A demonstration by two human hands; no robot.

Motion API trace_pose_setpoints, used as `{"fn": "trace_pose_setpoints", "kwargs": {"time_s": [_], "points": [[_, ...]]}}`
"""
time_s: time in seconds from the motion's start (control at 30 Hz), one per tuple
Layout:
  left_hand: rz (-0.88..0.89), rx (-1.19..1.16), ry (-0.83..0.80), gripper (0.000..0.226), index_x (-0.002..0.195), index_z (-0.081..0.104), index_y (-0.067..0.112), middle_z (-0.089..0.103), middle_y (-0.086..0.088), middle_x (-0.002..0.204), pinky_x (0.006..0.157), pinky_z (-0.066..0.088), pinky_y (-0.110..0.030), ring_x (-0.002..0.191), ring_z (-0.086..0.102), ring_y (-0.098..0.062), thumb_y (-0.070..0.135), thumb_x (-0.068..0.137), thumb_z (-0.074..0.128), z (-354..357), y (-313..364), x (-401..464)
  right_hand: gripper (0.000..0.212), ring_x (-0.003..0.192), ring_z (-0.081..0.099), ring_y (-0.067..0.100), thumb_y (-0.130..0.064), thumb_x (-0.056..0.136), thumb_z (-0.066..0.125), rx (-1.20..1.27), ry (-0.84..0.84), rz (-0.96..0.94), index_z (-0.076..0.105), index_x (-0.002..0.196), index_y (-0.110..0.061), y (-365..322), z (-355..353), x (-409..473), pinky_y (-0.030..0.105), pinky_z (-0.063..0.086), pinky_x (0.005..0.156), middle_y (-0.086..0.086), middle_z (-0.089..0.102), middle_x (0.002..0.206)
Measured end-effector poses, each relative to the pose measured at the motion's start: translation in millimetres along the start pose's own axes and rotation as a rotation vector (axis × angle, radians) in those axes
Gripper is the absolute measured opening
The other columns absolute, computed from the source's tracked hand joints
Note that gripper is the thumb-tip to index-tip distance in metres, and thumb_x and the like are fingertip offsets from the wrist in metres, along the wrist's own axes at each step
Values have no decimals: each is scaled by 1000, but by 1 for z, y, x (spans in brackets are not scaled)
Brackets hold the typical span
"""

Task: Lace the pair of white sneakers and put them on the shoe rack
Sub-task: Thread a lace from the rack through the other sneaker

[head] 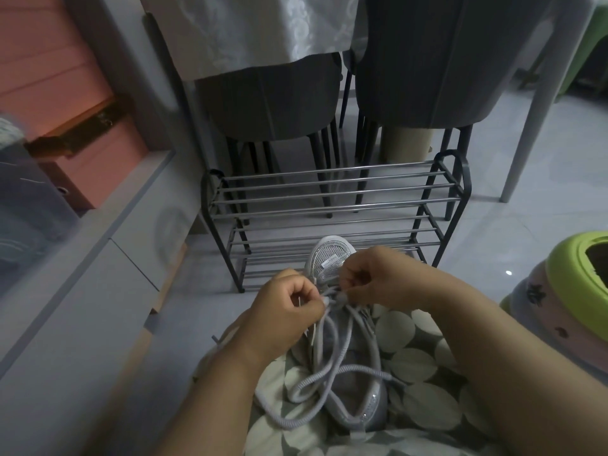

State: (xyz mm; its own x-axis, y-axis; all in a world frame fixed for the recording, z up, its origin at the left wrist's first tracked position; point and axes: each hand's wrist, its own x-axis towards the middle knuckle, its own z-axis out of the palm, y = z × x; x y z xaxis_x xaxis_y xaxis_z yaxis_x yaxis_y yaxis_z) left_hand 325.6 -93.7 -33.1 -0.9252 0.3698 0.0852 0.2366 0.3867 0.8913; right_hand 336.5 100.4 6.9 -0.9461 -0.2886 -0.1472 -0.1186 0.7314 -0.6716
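A white sneaker point(329, 258) lies on my lap, toe pointing away toward the shoe rack point(332, 205). Its long white lace point(332, 366) hangs in loose loops over my patterned clothing. My left hand point(289, 311) pinches one strand of the lace at the shoe's left side. My right hand point(378, 278) pinches another strand at the eyelets on the right. Both hands cover the middle of the shoe. A second sneaker point(217, 343) shows only partly under my left wrist.
The metal shoe rack stands on the tiled floor just ahead, its rails bare. Behind it are two dark chairs point(273, 103) and a table with a white cloth point(250, 28). A grey cabinet point(82, 274) runs along the left. A green and pink tub point(575, 291) sits right.
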Motion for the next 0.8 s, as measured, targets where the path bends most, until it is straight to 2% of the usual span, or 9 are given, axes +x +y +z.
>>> {"fn": "trace_pose_setpoints", "kwargs": {"time_s": [0.13,0.3,0.4,0.57,0.67,0.73,0.8], "points": [[76,125,-3,24,61,55,21,49,13,76,63,37,-12,61,43,-1,9,76,70,-1,2,-3,7,53,47,-3,-27,80,74,61,-10,9,69,76,-26,5,-5,-3,14,38,53,-13,61,62],[88,116,-39,25,64,56,20,48,9,87,70,37,-9,73,46,-1,24,73,79,0,3,-5,13,50,46,-3,-25,77,77,23,29,-4,65,73,-26,3,-4,-2,12,36,49,-17,57,56],[61,110,-22,25,62,56,22,48,9,89,74,38,-12,78,48,-2,24,71,80,1,1,-4,16,48,46,-4,-27,77,77,18,13,-1,62,70,-29,4,-4,-2,11,35,48,-22,56,53],[10,87,22,22,56,55,24,48,14,87,79,36,-19,81,47,0,26,67,74,0,-3,-2,18,49,42,-1,-30,81,72,-31,-75,-49,60,68,-27,6,-4,-1,12,33,50,-17,51,53],[16,102,64,30,52,55,26,48,13,87,79,35,-18,83,47,0,16,69,78,-1,-4,-3,17,57,47,0,-21,80,72,181,-117,-75,63,67,-26,15,-12,-9,16,38,58,-14,56,59],[20,104,101,24,50,55,28,48,12,86,79,35,-18,84,48,-1,24,63,75,-3,-5,-3,13,62,49,8,-13,72,67,407,-43,-99,64,65,-23,27,-22,-17,19,40,64,-7,56,63],[14,101,108,20,51,57,29,48,12,86,79,35,-18,83,48,-1,28,61,74,-4,-5,-2,7,64,50,14,-14,65,65,502,14,-87,62,62,-19,36,-31,-23,25,41,67,1,54,63]]}}
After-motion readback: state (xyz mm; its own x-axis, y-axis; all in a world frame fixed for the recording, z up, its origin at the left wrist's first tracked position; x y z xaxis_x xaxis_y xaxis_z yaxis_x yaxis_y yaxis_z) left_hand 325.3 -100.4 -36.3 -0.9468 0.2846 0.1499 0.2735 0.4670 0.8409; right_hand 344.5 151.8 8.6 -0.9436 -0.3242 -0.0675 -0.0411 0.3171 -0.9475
